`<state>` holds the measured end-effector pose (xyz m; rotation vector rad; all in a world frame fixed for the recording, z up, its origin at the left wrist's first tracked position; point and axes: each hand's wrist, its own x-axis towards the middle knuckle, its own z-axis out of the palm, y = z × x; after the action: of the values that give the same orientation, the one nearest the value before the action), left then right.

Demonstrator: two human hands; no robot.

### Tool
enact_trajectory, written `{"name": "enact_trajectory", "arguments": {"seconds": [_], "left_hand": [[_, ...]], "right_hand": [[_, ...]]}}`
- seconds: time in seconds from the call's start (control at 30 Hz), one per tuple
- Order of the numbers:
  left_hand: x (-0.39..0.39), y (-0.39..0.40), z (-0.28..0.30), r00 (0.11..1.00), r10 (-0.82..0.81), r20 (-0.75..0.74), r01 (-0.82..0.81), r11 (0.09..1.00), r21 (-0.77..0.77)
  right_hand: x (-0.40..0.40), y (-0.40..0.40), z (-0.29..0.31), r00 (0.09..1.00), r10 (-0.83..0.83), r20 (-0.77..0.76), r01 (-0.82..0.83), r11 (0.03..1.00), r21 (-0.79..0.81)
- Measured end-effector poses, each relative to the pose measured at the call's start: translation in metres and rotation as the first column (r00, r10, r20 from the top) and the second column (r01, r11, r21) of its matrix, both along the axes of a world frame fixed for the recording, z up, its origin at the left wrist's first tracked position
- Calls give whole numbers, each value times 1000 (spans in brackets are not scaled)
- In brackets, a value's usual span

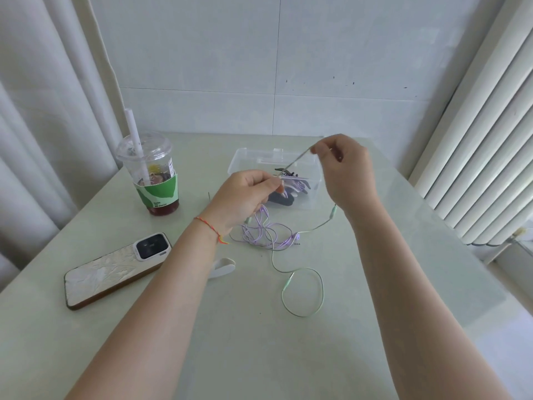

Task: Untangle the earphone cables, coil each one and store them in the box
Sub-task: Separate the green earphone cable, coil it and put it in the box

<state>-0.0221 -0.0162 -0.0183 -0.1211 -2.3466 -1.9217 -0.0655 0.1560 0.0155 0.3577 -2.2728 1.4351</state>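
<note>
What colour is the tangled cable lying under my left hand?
Light purple: the tangled cable shows best in the head view, crossed by a pale green cable.

I count two bare hands: the left grip point(248, 192) and the right grip point(343, 166). Two loose earphone cables lie on the pale green surface point(202, 342): one tangled lilac cable point(259, 230) and one thin mint-green cable point(302, 290). At twelve o'clock stands one clear plastic box point(245, 160). At ten o'clock I see one clear plastic cup with a green sleeve point(153, 180), holding one white straw point(134, 131). At nine o'clock lies one white-cased phone point(109, 269).
</note>
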Motion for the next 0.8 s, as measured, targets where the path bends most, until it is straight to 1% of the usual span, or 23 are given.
{"name": "enact_trajectory", "arguments": {"seconds": [0.1, 0.2, 0.27, 0.3, 0.33, 0.37, 0.43, 0.5, 0.53, 0.57, 0.63, 0.67, 0.7, 0.73, 0.8], "left_hand": [[5, 2, 2, 987, -140, 80, 139, 990, 15], [8, 4, 4, 951, -282, 130, 272, 959, 83], [9, 3, 6, 919, -384, 96, 360, 911, 199], [9, 2, 7, 913, -405, 51, 372, 876, 307], [8, 1, 8, 920, -391, 1, 350, 824, 445], [5, 0, 10, 941, -337, -44, 297, 754, 586], [-3, -8, 7, 987, -151, -60, 137, 576, 806], [-11, -20, -2, 996, 81, 31, -60, 381, 923], [-14, -27, -7, 976, 197, 91, -153, 324, 934], [-17, -34, -12, 945, 296, 137, -234, 321, 918], [-20, -42, -20, 897, 405, 175, -340, 381, 860], [-23, -42, -22, 891, 411, 193, -371, 414, 831], [-24, -42, -22, 893, 394, 219, -397, 457, 796], [-24, -39, -22, 902, 357, 241, -408, 530, 743], [-22, -32, -21, 932, 234, 277, -354, 754, 553]], "right_hand": [[-1, 1, 0, 999, -32, -22, 31, 998, -53], [-3, 0, -4, 1000, -24, -9, 24, 999, -43], [-5, 0, -8, 1000, -6, 17, 7, 1000, -14], [-6, 1, -10, 999, 13, 44, -14, 1000, 13], [-7, 1, -12, 996, 40, 83, -45, 998, 54], [-8, 2, -14, 989, 70, 130, -84, 990, 109], [-9, 3, -18, 966, 111, 235, -166, 959, 228], [-8, 4, -22, 942, 117, 316, -217, 928, 304], [-8, 4, -23, 934, 116, 338, -228, 922, 313], [-8, 4, -24, 926, 124, 356, -235, 928, 289], [-8, 5, -24, 900, 184, 395, -262, 953, 154], [-9, 5, -24, 889, 210, 407, -267, 960, 88], [-9, 5, -24, 883, 213, 417, -261, 964, 59], [-9, 5, -24, 879, 201, 432, -251, 966, 63], [-8, 5, -23, 857, 188, 480, -257, 963, 81]]}}
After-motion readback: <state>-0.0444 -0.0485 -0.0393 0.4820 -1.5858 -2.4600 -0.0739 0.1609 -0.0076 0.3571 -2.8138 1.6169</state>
